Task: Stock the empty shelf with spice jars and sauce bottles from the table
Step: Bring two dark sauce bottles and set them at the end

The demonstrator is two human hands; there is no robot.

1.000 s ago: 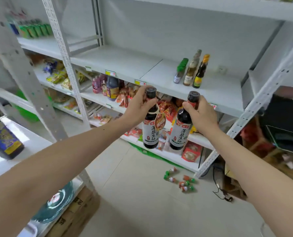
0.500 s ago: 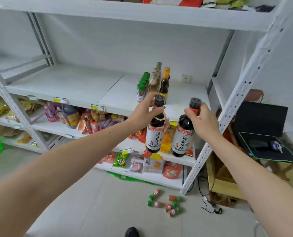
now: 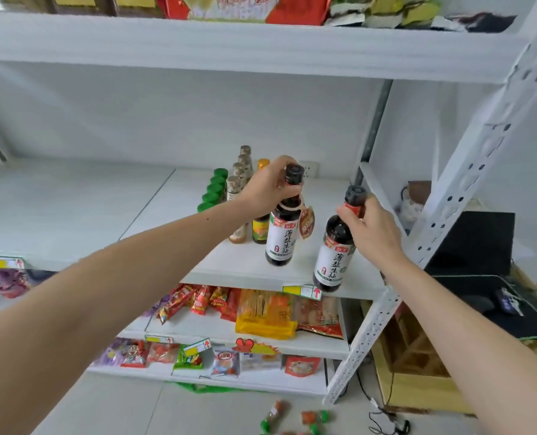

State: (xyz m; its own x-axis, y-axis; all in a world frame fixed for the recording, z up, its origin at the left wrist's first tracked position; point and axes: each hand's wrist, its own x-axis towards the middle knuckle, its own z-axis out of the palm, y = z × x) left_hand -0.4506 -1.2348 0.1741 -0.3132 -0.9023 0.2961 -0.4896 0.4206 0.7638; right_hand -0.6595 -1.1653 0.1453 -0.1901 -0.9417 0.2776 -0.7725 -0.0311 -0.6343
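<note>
White metal shelving fills the view, and the middle shelf (image 3: 72, 208) is mostly bare. The left hand (image 3: 268, 186) grips a dark sauce bottle (image 3: 281, 238) by the neck, fingers curled round it just under the black cap; the right hand (image 3: 372, 229) holds a second bottle (image 3: 334, 262) the same way. Half a second ago both bottles hung in the air in front of the shelf's front edge; now the left one is over the shelf near its right end, its base at or just above the surface, just beside the row of bottles (image 3: 240, 183) and green-capped jars (image 3: 214, 191) already stocked there. The right bottle is tilted, its base low over the front edge near the right corner, by the price tag (image 3: 303, 291). So the placing has begun: neither bottle is released yet, and I judge the left one will be set down first
</note>
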